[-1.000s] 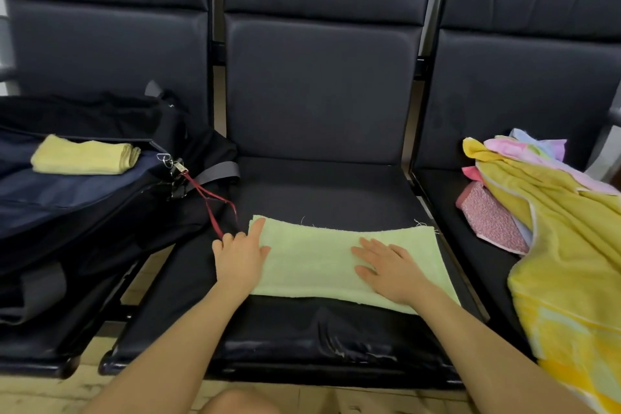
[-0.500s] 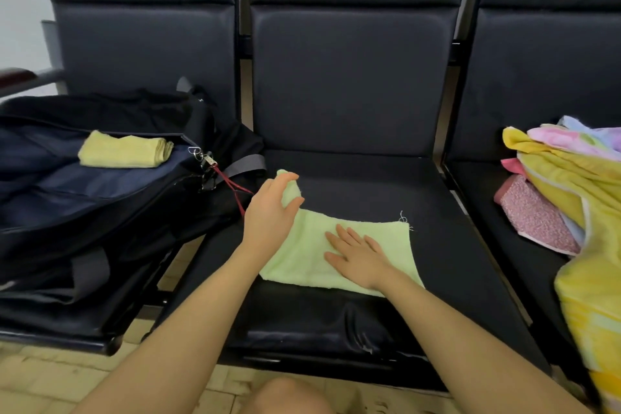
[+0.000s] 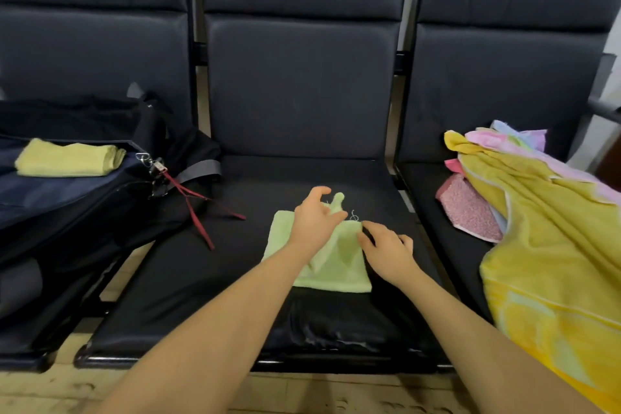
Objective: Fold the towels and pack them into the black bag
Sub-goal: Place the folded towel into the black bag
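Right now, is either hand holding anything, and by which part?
The left hand pinches the light green towel by its far corner, lifted and carried over to the right. The right hand rests at the towel's right edge; whether its fingers grip it cannot be told.

It looked like a public waiting area: a row of joined black padded seats on a metal frame stood over a worn pale floor beneath them.
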